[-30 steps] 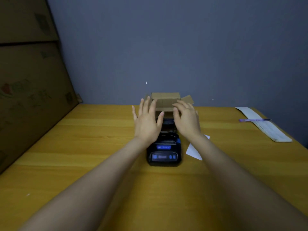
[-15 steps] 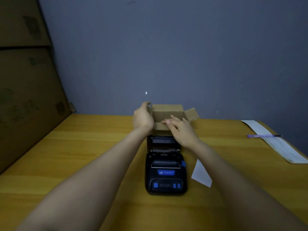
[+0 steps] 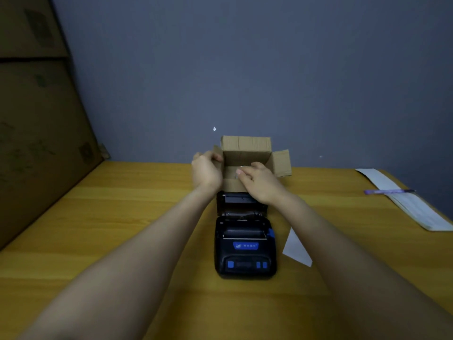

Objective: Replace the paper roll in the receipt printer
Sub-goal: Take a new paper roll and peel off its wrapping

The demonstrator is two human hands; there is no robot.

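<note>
My right hand (image 3: 259,185) dips into the cardboard box (image 3: 246,155) at twelve o'clock of the open printer (image 3: 245,246), grip pinching a pale roll edge (image 3: 243,167). My left hand (image 3: 206,171) clamps the box's nine o'clock wall, steadying it on the surface (image 3: 122,217).

Both bare forearms stretch forward, side by side. The left hand (image 3: 206,171) is curled, fingers (image 3: 215,157) closed in a grip. The right hand (image 3: 259,184) reaches forward palm down, fingers (image 3: 242,172) pinched together.
</note>
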